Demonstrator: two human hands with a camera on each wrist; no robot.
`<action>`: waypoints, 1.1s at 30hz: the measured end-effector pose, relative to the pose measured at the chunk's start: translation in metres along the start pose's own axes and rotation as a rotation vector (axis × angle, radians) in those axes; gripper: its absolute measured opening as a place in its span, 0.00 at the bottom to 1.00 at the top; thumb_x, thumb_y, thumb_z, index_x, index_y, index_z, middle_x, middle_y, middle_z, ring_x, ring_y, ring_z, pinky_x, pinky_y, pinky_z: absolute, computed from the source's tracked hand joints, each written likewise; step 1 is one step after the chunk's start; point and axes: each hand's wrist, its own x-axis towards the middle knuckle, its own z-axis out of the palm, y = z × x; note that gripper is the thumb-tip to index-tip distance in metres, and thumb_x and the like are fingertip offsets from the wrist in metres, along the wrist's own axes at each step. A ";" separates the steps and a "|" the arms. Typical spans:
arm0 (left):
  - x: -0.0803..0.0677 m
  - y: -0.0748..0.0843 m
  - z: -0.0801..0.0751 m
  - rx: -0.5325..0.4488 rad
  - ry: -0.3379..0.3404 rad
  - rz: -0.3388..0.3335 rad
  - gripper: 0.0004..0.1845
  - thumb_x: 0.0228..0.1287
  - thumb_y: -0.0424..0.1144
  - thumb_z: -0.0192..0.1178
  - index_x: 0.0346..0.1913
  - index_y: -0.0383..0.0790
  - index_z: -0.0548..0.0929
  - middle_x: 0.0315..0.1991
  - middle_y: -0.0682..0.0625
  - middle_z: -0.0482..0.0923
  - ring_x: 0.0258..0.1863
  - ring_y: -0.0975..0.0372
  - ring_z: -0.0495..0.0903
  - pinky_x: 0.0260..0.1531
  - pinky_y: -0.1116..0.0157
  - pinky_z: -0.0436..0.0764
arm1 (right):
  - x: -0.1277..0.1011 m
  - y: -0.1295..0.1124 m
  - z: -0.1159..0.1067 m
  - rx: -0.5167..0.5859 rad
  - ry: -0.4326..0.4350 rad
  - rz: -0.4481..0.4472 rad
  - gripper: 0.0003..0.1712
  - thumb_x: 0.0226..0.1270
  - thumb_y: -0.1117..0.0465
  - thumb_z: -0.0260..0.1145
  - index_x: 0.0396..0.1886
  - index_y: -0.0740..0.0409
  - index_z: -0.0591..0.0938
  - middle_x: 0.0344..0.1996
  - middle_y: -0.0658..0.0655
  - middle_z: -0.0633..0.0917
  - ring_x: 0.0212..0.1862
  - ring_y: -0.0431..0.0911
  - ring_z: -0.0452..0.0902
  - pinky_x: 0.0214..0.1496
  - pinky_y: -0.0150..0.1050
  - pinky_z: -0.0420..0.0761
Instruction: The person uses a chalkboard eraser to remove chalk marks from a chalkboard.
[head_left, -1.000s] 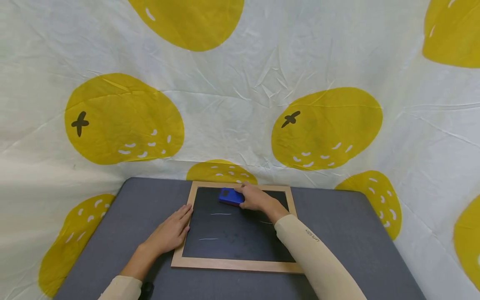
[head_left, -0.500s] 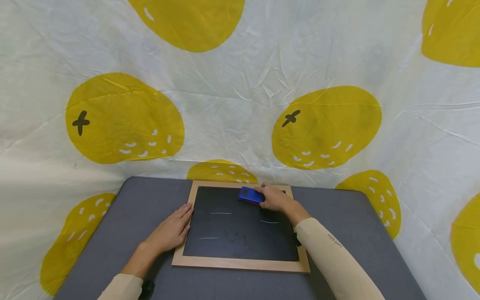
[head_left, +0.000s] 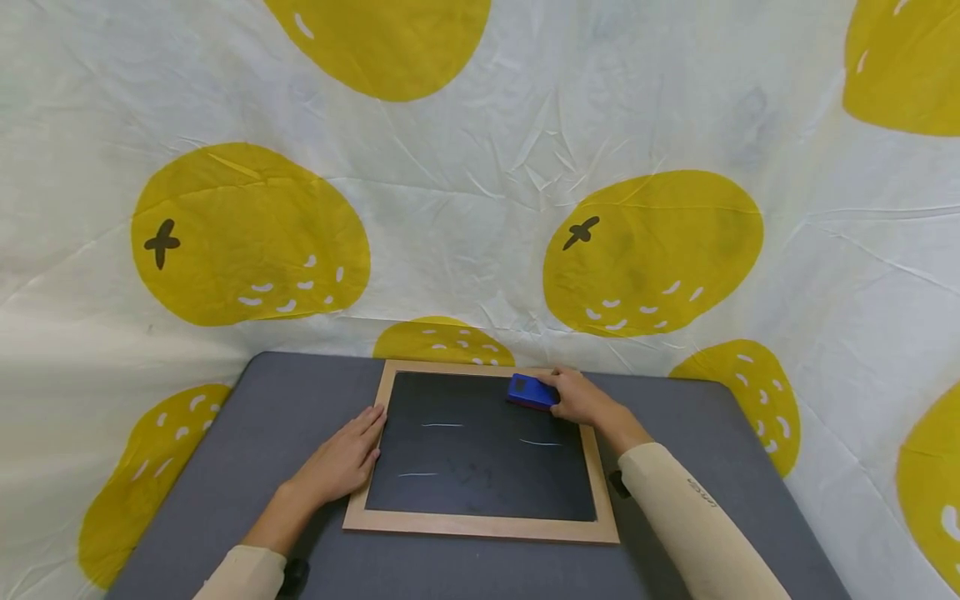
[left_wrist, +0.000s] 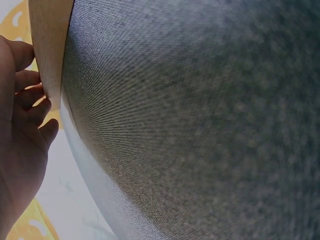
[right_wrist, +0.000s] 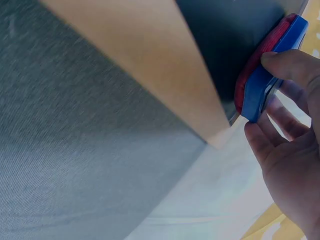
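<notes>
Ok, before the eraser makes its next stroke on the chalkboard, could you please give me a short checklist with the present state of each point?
1. Right hand has a grip on the blue eraser: ok, fingers curl round it.
2. Red felt side of the eraser lies against the black surface: ok, seen in the right wrist view.
3. Left hand steadies the chalkboard: ok, its fingers rest flat at the left frame edge.
4. Chalk marks remain to wipe: ok, three short white lines show.
5. Chalkboard lies flat on the grey table: ok.
6. How hard the eraser presses: cannot tell.
</notes>
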 end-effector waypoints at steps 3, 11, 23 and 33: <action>0.001 -0.001 0.000 0.005 0.000 0.003 0.33 0.74 0.39 0.60 0.75 0.27 0.67 0.78 0.35 0.63 0.77 0.43 0.64 0.73 0.43 0.69 | -0.004 0.003 -0.002 -0.020 0.002 -0.001 0.39 0.62 0.66 0.74 0.75 0.60 0.74 0.58 0.67 0.78 0.54 0.57 0.76 0.58 0.54 0.81; 0.001 -0.001 0.001 0.002 0.003 0.006 0.33 0.74 0.39 0.60 0.75 0.26 0.67 0.78 0.35 0.63 0.77 0.42 0.64 0.73 0.43 0.69 | -0.010 0.008 -0.004 -0.038 -0.003 0.007 0.39 0.62 0.66 0.74 0.74 0.61 0.74 0.55 0.67 0.79 0.51 0.55 0.77 0.56 0.53 0.82; 0.001 -0.002 0.001 -0.002 -0.002 0.003 0.33 0.74 0.40 0.59 0.75 0.27 0.67 0.78 0.35 0.63 0.78 0.42 0.63 0.73 0.43 0.68 | -0.015 0.010 0.001 -0.019 0.024 -0.009 0.37 0.60 0.66 0.76 0.71 0.64 0.77 0.55 0.66 0.78 0.54 0.58 0.78 0.59 0.56 0.81; 0.001 0.001 -0.001 0.000 -0.005 0.001 0.33 0.74 0.39 0.60 0.75 0.26 0.67 0.78 0.35 0.63 0.77 0.42 0.64 0.73 0.43 0.68 | -0.034 0.004 0.005 -0.032 0.034 -0.055 0.38 0.60 0.65 0.77 0.71 0.63 0.77 0.54 0.65 0.78 0.52 0.57 0.78 0.57 0.54 0.82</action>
